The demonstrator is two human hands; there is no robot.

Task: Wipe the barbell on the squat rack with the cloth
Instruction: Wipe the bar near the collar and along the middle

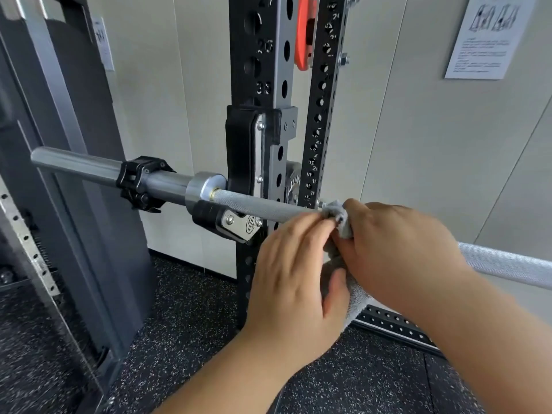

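A silver barbell (263,208) lies across the J-hook (239,227) of the black squat rack upright (260,94), its sleeve reaching left with a black collar clamp (140,182). A grey cloth (339,216) is bunched around the knurled shaft just right of the upright. My right hand (400,249) closes over the cloth from above, on the bar. My left hand (294,273) pinches the cloth from below and to the left. The cloth's loose end hangs between my hands. The shaft reappears at the right edge beyond my right wrist.
A second perforated black post (324,115) stands behind the upright, with an orange part (303,34) above. A dark grey machine frame (74,144) fills the left. A paper notice (490,37) hangs on the beige wall. The floor is speckled black rubber (185,309).
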